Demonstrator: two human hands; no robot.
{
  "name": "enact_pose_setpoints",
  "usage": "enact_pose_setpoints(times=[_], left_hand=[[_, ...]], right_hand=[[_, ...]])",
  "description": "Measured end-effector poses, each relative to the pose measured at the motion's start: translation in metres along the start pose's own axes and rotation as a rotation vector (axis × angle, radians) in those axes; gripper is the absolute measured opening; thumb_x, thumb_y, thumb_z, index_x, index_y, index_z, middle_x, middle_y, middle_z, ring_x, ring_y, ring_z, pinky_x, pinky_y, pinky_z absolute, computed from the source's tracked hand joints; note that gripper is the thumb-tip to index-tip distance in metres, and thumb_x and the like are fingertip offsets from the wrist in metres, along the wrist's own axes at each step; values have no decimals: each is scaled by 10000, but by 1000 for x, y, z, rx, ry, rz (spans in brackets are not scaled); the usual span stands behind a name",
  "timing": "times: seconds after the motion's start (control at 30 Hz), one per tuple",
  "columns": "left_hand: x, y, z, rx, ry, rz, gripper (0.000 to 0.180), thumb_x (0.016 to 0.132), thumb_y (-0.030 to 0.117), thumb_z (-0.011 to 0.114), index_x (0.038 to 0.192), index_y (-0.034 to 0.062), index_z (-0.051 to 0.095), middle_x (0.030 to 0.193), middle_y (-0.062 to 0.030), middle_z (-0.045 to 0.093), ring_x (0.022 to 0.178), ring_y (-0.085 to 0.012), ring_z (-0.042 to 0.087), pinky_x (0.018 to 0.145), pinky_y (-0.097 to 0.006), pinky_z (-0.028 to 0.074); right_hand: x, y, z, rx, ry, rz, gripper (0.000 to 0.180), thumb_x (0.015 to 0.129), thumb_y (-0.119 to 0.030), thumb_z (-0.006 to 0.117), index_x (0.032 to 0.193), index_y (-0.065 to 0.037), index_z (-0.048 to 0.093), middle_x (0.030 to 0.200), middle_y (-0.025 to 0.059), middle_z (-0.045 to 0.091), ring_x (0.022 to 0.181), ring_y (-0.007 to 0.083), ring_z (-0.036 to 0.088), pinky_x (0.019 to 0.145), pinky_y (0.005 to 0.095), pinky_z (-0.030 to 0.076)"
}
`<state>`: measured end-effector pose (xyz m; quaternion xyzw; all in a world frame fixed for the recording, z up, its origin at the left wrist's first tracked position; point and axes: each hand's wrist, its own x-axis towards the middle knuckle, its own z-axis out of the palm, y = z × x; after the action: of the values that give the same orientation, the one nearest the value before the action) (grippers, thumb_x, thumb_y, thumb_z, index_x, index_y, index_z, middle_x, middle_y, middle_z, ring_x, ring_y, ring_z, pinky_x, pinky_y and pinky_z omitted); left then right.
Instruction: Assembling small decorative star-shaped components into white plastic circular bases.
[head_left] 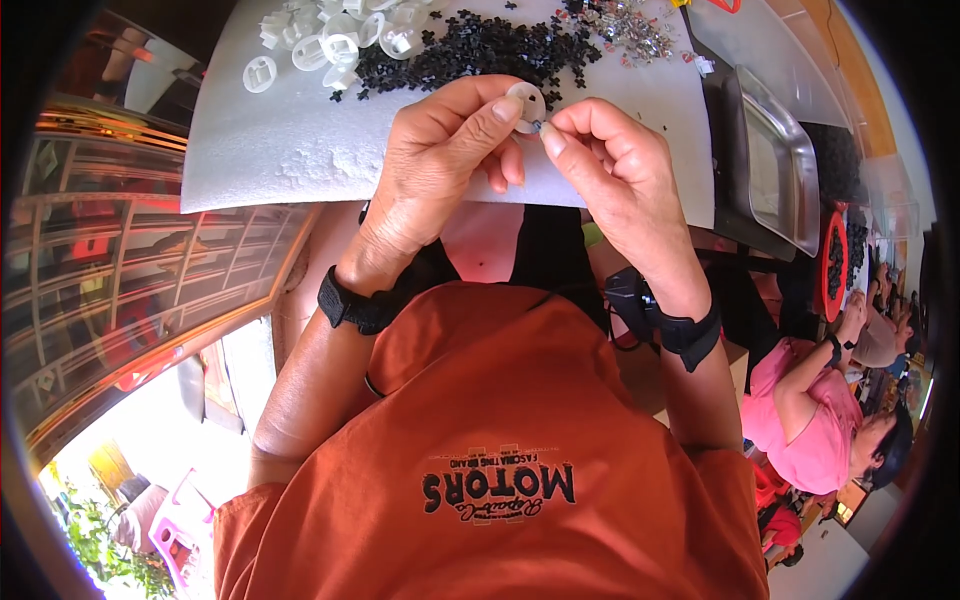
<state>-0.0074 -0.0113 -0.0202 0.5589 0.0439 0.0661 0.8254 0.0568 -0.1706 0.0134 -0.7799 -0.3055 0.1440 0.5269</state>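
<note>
My left hand point(450, 140) pinches a round white plastic disc point(527, 104) between thumb and fingers, just above the near part of the table. Against the disc's lower right edge, my right hand point(615, 155) closes thumb and forefinger on a tiny bluish-grey piece point(537, 126), too small to name. Beyond my hands lies a heap of small black cross-shaped plastic parts point(480, 50). More white round plastic parts point(340, 48) are piled to its left, and small shiny metal pieces point(635, 30) are scattered to its right.
White foam sheeting point(290, 165) covers the table. A metal tray point(770, 160) stands at the right, with a red round basin point(832, 265) of black parts nearer to me. People in pink point(810, 415) and red sit farther right. A glass-fronted cabinet point(120, 270) is at left.
</note>
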Motion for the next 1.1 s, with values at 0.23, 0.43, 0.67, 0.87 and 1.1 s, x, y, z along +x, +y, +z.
enact_pose_setpoints(times=[0.23, 0.43, 0.67, 0.87, 1.1], left_hand=[[0, -1, -1, -19, -5, 14, 286, 959, 209, 530, 1115, -23, 584, 755, -23, 587, 616, -73, 551, 557, -208, 457], [-1, 0, -1, -2, -3, 11, 287, 962, 211, 525, 1113, -26, 583, 750, -23, 586, 615, -70, 550, 555, -206, 456], [-1, -2, -4, 2, -25, 14, 363, 954, 262, 539, 1175, -25, 561, 868, -56, 616, 622, -93, 553, 540, -214, 441], [-1, -3, -4, 5, -24, 13, 364, 957, 259, 533, 1181, -27, 557, 893, -60, 619, 624, -98, 554, 543, -215, 441], [-1, -1, -4, 51, -30, 14, 362, 960, 257, 528, 1180, -29, 556, 864, -56, 615, 626, -97, 555, 548, -214, 444]], right_hand=[[-2, 0, 3, 23, 12, 6, 114, 879, -88, 596, 868, 25, 579, 720, 36, 599, 583, 65, 507, 531, 234, 431], [-2, -1, 4, 30, 10, 7, 114, 879, -86, 597, 867, 26, 578, 727, 34, 598, 595, 62, 508, 537, 230, 431], [-3, 1, 7, 57, 3, 26, 117, 883, -90, 598, 872, 24, 576, 722, 25, 586, 594, 54, 494, 533, 226, 424], [-5, 2, 9, 84, 2, 15, 116, 886, -94, 596, 876, 18, 570, 714, 19, 574, 577, 53, 478, 506, 227, 402], [-5, 4, 9, 84, 1, 10, 113, 886, -92, 589, 870, 16, 564, 707, 16, 562, 571, 56, 471, 503, 229, 397]])
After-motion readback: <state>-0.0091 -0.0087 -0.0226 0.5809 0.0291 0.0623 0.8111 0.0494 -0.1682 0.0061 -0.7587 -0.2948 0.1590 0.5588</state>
